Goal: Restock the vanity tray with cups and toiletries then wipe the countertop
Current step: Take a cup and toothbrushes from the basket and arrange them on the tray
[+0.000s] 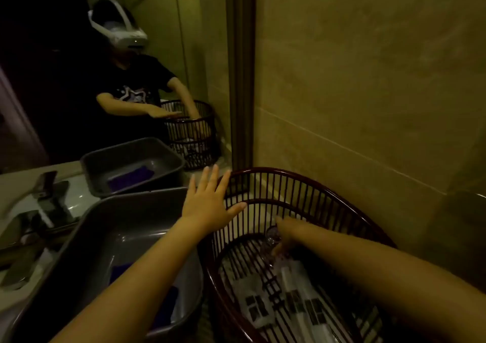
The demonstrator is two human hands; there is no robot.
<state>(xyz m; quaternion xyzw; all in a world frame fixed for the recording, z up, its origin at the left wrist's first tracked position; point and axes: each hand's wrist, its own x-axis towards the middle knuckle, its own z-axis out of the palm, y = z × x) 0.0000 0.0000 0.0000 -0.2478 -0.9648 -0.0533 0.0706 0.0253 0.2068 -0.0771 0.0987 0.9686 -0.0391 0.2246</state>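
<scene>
Forearms fill the nearest part of the view, both reaching towards the basket (263, 170), a deep oval of dark, glossy wooden slats joined by curved rails. On its floor, below the right forearm, lie wrapped packets (297, 308), flat and pale with dark printed labels, in crinkly film.

The right hand (289, 230) is down inside the basket at its far end, its grip curled round a clear cup (272, 236). The cup is smooth, see-through and blurred, so I cannot tell its exact shape. The left hand (207, 200) lies flat with fingers apart at the basket's left rim, thumb against the slats, clamped on nothing.

The step in hand looks like lifting the cup out. To do it well, the left hand should steady the rim so the light basket does not slide. The cup should rise straight up, clear of the slats, since a smooth wall slips easily and could knock the wood.

Just left of the basket sits a grey tub (86, 227), matte plastic with rounded corners, holding a purple cloth (165, 308) that looks soft. Further left of the basket, a metal tap (44, 198) stands over the pale, glossy worktop (81, 198).

Behind the basket, a mirror (131, 79) repeats the tub, the basket and the person. A smooth beige tiled wall (368, 79) rises on the basket's right.
</scene>
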